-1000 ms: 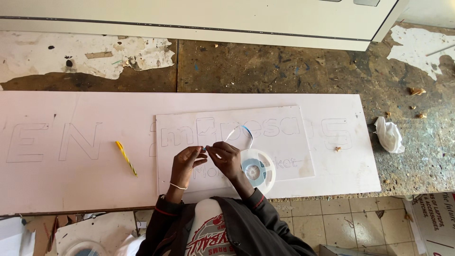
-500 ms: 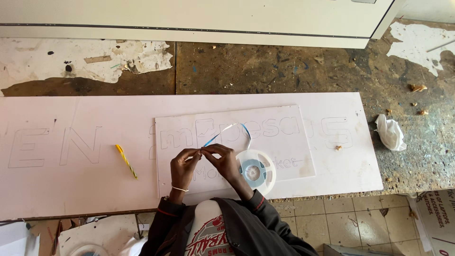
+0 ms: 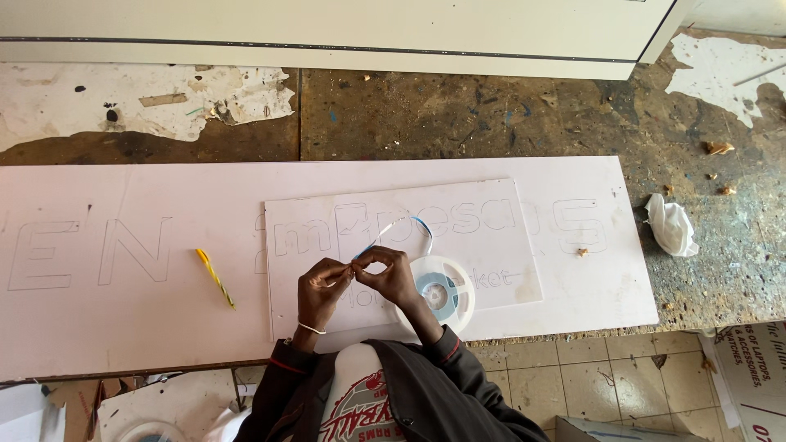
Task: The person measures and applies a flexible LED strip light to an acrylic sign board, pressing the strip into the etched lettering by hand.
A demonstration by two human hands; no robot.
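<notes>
My left hand [image 3: 322, 285] and my right hand [image 3: 390, 274] meet over a small pale pink sheet [image 3: 491, 245] with letter outlines cut into it. Both pinch the free end of a thin white and blue strip [image 3: 405, 225]. The strip loops up and back down to a white reel [image 3: 444, 291] with a blue centre, which lies flat just right of my right hand. The small sheet rests on a long pale pink board [image 3: 164, 327] with large letter outlines.
A yellow pencil-like tool [image 3: 215, 278] lies on the board left of my hands. A crumpled white cloth [image 3: 671, 227] sits on the worn brown workbench [image 3: 458, 115] at right. White panels [image 3: 327, 33] stand behind. Tiled floor and cartons [image 3: 757, 376] are below.
My hands have drawn closer together on the strip's end, and the strip's loop has flattened and dropped lower towards the reel.
</notes>
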